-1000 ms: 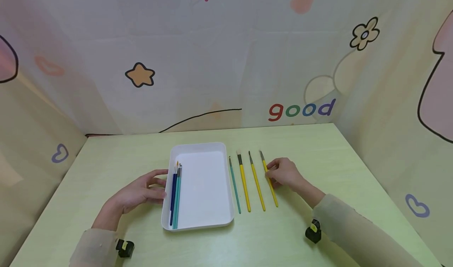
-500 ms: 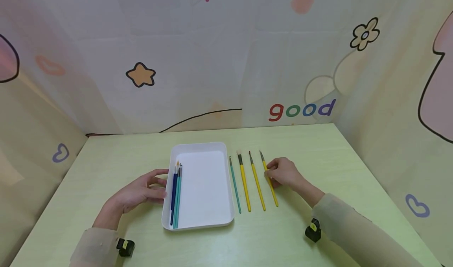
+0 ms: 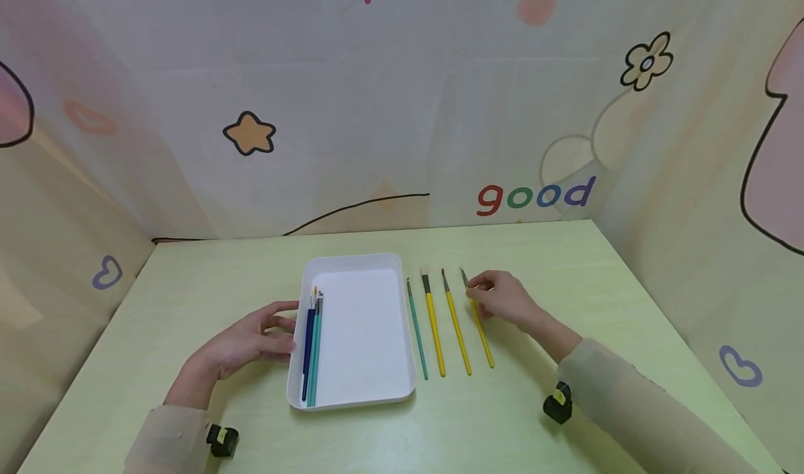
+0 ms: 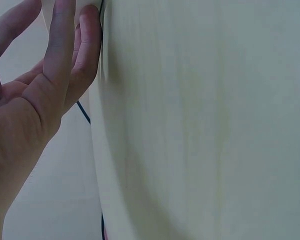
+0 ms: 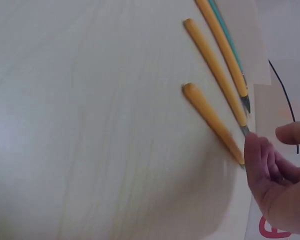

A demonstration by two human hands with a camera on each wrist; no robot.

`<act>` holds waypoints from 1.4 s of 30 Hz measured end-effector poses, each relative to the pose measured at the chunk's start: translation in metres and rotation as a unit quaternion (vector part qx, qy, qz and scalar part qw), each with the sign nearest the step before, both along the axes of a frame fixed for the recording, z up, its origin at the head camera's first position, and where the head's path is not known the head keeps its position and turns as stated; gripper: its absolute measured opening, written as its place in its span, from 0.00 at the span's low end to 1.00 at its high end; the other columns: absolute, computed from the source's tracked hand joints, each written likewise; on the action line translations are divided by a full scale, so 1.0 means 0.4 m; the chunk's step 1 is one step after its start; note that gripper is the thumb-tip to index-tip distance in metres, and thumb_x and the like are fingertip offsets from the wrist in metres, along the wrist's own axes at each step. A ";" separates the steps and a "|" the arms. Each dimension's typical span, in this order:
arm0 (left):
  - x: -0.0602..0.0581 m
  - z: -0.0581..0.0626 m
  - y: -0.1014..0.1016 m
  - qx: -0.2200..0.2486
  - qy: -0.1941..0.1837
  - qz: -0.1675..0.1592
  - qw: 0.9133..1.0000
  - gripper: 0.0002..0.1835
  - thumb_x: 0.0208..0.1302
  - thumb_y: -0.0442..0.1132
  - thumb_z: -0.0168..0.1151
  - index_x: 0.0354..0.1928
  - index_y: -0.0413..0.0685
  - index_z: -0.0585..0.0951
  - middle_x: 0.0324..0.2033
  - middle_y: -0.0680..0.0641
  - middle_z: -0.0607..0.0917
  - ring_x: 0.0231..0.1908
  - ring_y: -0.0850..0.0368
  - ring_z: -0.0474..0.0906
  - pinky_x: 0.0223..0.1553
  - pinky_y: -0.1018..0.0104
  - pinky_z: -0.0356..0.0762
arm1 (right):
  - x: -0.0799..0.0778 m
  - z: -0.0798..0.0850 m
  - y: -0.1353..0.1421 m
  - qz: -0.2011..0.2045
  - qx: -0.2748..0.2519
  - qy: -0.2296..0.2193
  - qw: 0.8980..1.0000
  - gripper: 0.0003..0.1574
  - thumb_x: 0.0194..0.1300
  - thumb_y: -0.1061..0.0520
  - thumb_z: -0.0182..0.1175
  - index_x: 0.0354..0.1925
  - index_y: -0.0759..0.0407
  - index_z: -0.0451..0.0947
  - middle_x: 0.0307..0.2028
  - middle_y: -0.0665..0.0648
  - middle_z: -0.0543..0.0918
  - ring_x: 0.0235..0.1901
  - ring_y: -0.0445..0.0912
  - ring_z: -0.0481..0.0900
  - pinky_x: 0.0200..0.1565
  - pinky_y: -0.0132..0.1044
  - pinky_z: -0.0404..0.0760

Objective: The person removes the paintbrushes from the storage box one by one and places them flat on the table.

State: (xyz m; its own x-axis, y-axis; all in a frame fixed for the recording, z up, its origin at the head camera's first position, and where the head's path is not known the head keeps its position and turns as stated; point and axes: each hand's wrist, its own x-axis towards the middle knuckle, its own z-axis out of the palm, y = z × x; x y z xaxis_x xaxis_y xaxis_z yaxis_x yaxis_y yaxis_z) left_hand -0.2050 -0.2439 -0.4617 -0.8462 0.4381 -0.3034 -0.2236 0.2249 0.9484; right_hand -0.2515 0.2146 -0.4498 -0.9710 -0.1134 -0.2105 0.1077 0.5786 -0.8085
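Right hand (image 3: 505, 298) nearer printed "good" (image 3: 531, 196)

A person's arms (image 3: 628, 404) reach forward from the lower left and right in loose, pale beige fabric sleeves (image 3: 169, 435), with the wrists (image 3: 555, 338) uncovered. The bare left hand (image 3: 257, 338) points inward to the right, its fingers spread apart and gently bent. The bare right hand (image 3: 502, 298), a little farther forward, points inward to the left, fingers loosely curved; its right wrist view shows a gap between the fingertips (image 5: 252, 145).
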 end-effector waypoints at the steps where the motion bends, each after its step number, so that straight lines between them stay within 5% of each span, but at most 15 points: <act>1: 0.000 0.000 0.000 0.000 0.000 0.001 1.000 0.46 0.65 0.32 0.70 0.79 0.42 0.54 0.63 0.30 0.68 0.51 0.42 0.80 0.52 0.51 0.84 | -0.001 0.005 -0.004 0.004 -0.018 -0.004 1.000 0.19 0.75 0.59 0.60 0.57 0.70 0.76 0.39 0.63 0.80 0.30 0.49 0.79 0.36 0.37 0.86; 11: 0.001 0.002 0.003 -0.004 -0.002 0.005 1.000 0.46 0.65 0.32 0.70 0.79 0.42 0.55 0.63 0.29 0.68 0.51 0.42 0.80 0.52 0.51 0.84 | 0.005 0.049 -0.081 0.070 -0.180 -0.070 0.979 0.25 0.77 0.60 0.57 0.64 0.76 0.69 0.52 0.73 0.79 0.44 0.52 0.83 0.50 0.45 0.86; 22: 0.003 0.004 0.006 -0.003 -0.004 0.007 1.000 0.46 0.65 0.32 0.70 0.79 0.42 0.54 0.64 0.30 0.68 0.51 0.42 0.80 0.53 0.51 0.84 | 0.032 0.065 -0.197 0.178 -0.275 -0.111 0.938 0.31 0.76 0.61 0.59 0.68 0.75 0.64 0.61 0.74 0.75 0.56 0.58 0.81 0.58 0.51 0.81; 27: 0.003 0.003 0.003 -0.003 -0.004 0.005 1.000 0.46 0.65 0.32 0.70 0.79 0.42 0.55 0.63 0.30 0.68 0.52 0.42 0.80 0.53 0.51 0.84 | 0.039 0.062 -0.254 0.183 -0.309 -0.119 0.925 0.30 0.76 0.62 0.57 0.68 0.76 0.63 0.63 0.76 0.73 0.56 0.57 0.82 0.56 0.49 0.83; 42: 0.000 0.001 0.004 -0.012 -0.002 0.005 1.000 0.45 0.66 0.33 0.70 0.79 0.43 0.55 0.64 0.30 0.69 0.52 0.42 0.81 0.53 0.51 0.84 | 0.060 0.020 -0.391 0.170 -0.288 -0.159 0.929 0.29 0.75 0.60 0.60 0.67 0.73 0.67 0.56 0.66 0.81 0.56 0.58 0.82 0.55 0.46 0.83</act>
